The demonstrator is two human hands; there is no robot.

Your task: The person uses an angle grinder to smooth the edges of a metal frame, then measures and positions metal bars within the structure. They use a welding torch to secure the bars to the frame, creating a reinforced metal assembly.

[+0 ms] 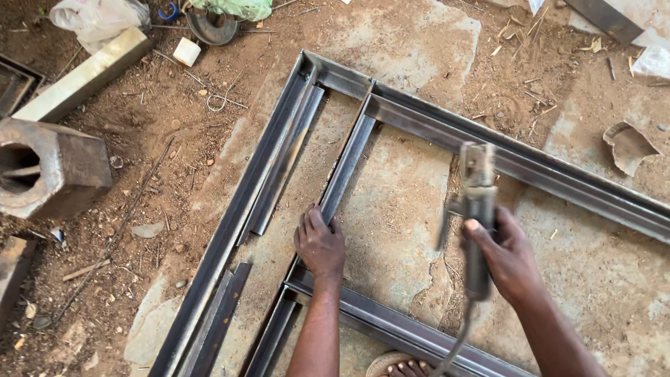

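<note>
Steel frame (447,129) first, the biggest thing down here on the stone and dirt: long angle rails laid out in a rectangle, far rail running from upper left down to the right edge, near rail (391,324) crossing by my toes. Corners look butted together, so I'd judge the layout done; whether the joints are finished I can't tell from here. Loose offcuts (283,164) lie inside the left rail, unfixed. Next, the upright bar (347,167), its long axis slanting from the far rail down toward me, lower end meeting the near rail. My left hand (319,244) lies flat on that lower end, fingers together, pressing it down. My right hand (506,255) is wrapped tight round the grinder (478,209), body upright, head pointing away from me toward the far rail, cord trailing back.
</note>
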